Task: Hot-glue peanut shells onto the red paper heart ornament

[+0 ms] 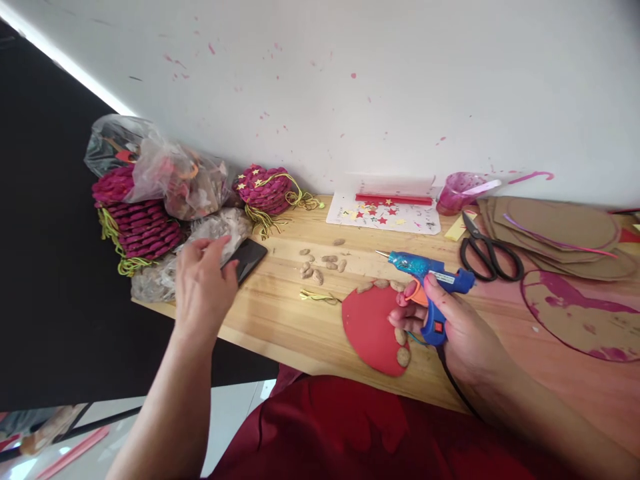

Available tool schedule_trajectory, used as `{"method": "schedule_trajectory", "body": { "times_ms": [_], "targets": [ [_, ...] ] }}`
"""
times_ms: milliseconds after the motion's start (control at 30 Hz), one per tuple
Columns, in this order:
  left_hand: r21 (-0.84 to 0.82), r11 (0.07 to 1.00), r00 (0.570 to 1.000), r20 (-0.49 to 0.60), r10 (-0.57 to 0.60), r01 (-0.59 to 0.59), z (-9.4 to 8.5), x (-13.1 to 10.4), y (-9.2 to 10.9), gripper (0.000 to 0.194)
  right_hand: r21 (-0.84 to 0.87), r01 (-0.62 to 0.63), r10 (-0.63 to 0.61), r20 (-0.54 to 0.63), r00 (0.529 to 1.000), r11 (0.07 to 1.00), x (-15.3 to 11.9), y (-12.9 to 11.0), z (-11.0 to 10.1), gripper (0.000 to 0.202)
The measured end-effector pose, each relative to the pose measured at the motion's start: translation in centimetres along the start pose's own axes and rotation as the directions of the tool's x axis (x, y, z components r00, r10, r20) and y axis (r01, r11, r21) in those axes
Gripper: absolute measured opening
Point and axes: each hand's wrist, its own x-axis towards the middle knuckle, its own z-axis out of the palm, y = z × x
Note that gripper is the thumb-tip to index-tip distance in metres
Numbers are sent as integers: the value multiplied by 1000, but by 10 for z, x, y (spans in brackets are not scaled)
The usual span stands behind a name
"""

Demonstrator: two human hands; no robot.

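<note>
My right hand point(463, 333) is wrapped round the handle of a blue hot glue gun point(413, 262), its nozzle pointing left. Under the gun lies a red rounded piece point(367, 327), edged on its top and right with several peanuts point(403, 358) in their shells. My left hand point(204, 283) hovers at the left, fingers bent and apart, with nothing visible in it. It is nearest to a dark phone point(249, 259) and a clear plastic bag point(220, 233). Loose peanuts point(317, 276) are scattered mid-table, above a small yellow-green tassel point(319, 296).
Magenta woven pieces point(150, 230) and filled plastic bags point(175, 173) crowd the left. At the back lies a white sheet point(345, 217) with star cut-outs. Black scissors point(490, 257), a stained cup point(457, 192) and cardboard shapes point(555, 227) are on the right.
</note>
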Motion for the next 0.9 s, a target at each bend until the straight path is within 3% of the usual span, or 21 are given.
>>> {"method": "schedule_trajectory", "body": {
  "times_ms": [100, 167, 233, 300, 333, 467, 600, 767, 833, 900],
  "targets": [
    [86, 992, 995, 29, -100, 97, -9, 11, -4, 29, 1, -1, 1, 4, 1000, 1000, 0, 1, 0, 45],
    [5, 997, 994, 77, -75, 75, -4, 13, 9, 23, 1, 9, -9, 4, 1000, 1000, 1, 1, -1, 44],
    [-180, 981, 983, 156, 97, -68, 8, 10, 33, 24, -4, 2, -2, 9, 1000, 1000, 1, 1, -1, 44],
    [-339, 919, 932, 224, 285, -199, 23, 4, 60, 19, -9, -8, 8, 13, 1000, 1000, 1, 1, -1, 45],
    [-372, 900, 917, 228, 328, -230, 30, 2, 73, 10, -10, -9, 9, 11, 1000, 1000, 1, 1, -1, 45],
    [-406, 866, 860, 285, 423, -291, 49, -1, 108, 19, -5, 1, 0, 14, 1000, 1000, 0, 1, -1, 45],
    [-360, 891, 832, 373, 410, -278, 53, 4, 114, 12, -1, -5, 5, 8, 1000, 1000, 1, 2, -2, 45],
    [-416, 877, 799, 427, 423, -242, 45, 6, 108, 27, 15, -2, 1, 10, 1000, 1000, 1, 3, -2, 42],
    [-442, 871, 801, 429, 417, -216, 42, 5, 105, 27, 18, -9, 8, 10, 1000, 1000, 2, 3, -2, 42],
    [-422, 887, 834, 408, 371, -188, 41, 5, 102, 21, 18, -14, 14, 12, 1000, 1000, 2, 4, -3, 42]
  ]
}}
